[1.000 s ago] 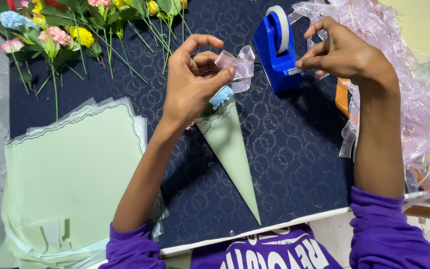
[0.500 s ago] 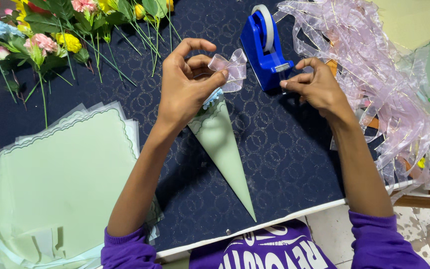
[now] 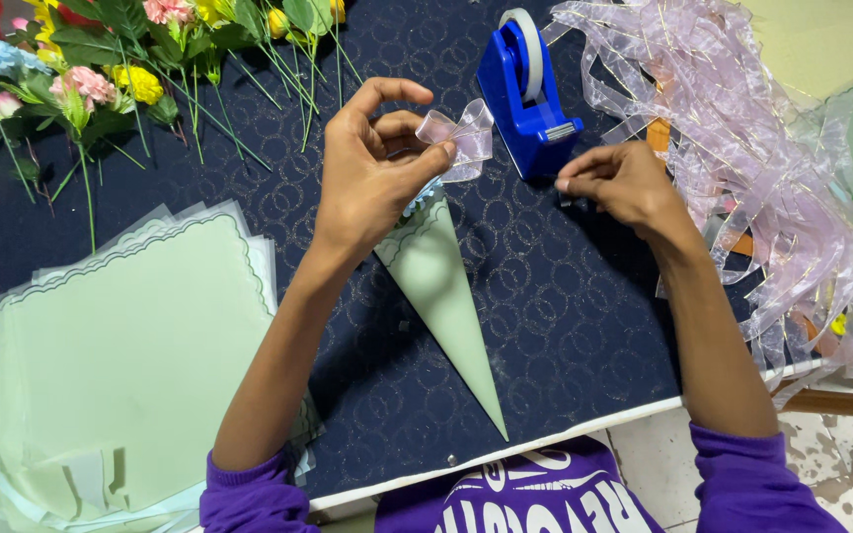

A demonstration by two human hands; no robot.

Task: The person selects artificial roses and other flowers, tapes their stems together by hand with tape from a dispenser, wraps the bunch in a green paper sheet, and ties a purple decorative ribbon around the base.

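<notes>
Up close, the pale green paper cone [image 3: 443, 296] is smooth and matte, rolled to a sharp tip that points toward the person's chest, with a scalloped edge at its wide mouth. It lies on a dark navy cloth [image 3: 565, 296] patterned with faint glittering rings. The left hand [image 3: 372, 178] sits over the cone's mouth, thumb and fingers pinched on a small sheer pink ribbon bow [image 3: 458, 140], translucent and crinkled, held just above the opening. A bit of blue at the mouth is mostly hidden under that hand, so what it is cannot be told. The right hand [image 3: 624, 183] hovers to the right, well apart from the cone, its thumb and forefinger pressed together on something too thin and clear to make out. Just beyond it stands a glossy blue plastic tape dispenser [image 3: 527, 94]. A tangled heap of the same filmy pink ribbon [image 3: 742, 158] spreads at the right, partly cut off by the frame. Artificial flowers [image 3: 101, 69] with thin green stems lie at the upper left, and a stack of scallop-edged green sheets [image 3: 120, 365] runs off the lower left.
</notes>
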